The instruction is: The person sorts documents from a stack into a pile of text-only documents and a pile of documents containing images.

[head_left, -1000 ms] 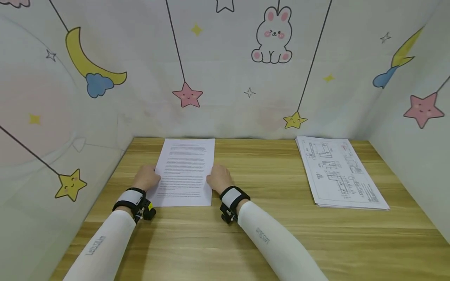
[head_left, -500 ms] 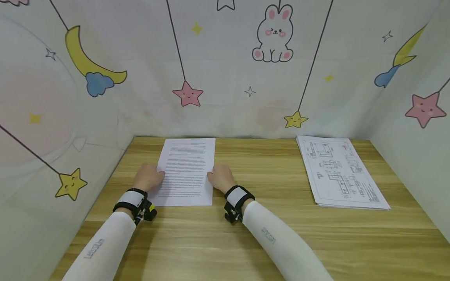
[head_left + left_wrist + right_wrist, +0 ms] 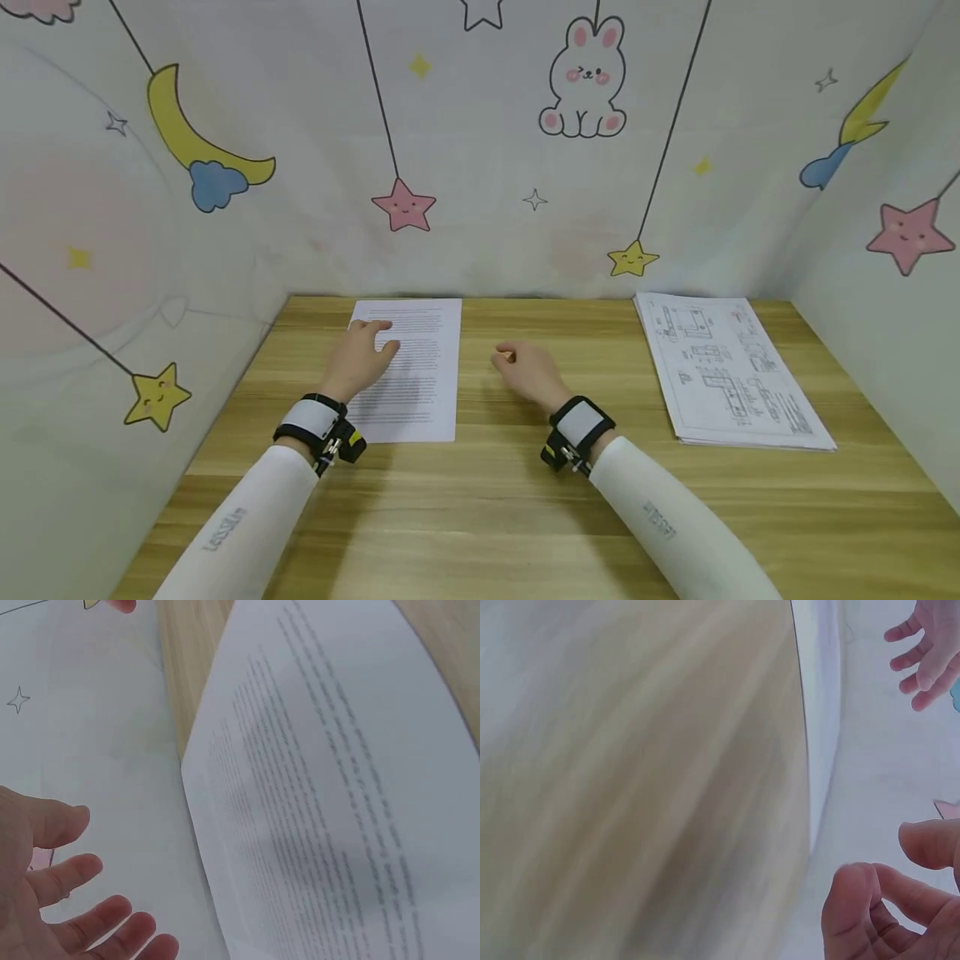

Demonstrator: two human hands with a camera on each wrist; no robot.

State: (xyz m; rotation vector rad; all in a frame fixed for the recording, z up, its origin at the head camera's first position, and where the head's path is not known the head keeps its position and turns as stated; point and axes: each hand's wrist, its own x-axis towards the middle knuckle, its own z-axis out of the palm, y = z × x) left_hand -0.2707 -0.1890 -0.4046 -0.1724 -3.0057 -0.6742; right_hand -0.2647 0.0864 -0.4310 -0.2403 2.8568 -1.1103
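A sheet of printed paper [image 3: 420, 392] lies on the left part of the wooden table [image 3: 480, 517]. My left hand [image 3: 360, 358] hovers over the sheet's left side with fingers spread and nothing held. In the left wrist view its fingers [image 3: 94, 919] stand apart, clear of the sheet [image 3: 442, 847]. To the right of the sheet is my right hand [image 3: 531, 372], its fingers loosely curled and holding nothing. The right wrist view has its thumb and fingers [image 3: 847, 900] bent with a gap between them.
A stack of papers [image 3: 735, 375] with technical drawings lies at the table's right side. A white backdrop [image 3: 480, 125] with cartoon stars, a moon and a rabbit rises behind the table and along both sides.
Both hands have let go of the sheet's side edges. The left has risen and moved right over the sheet with fingers spread; the right has moved right, away from the sheet.
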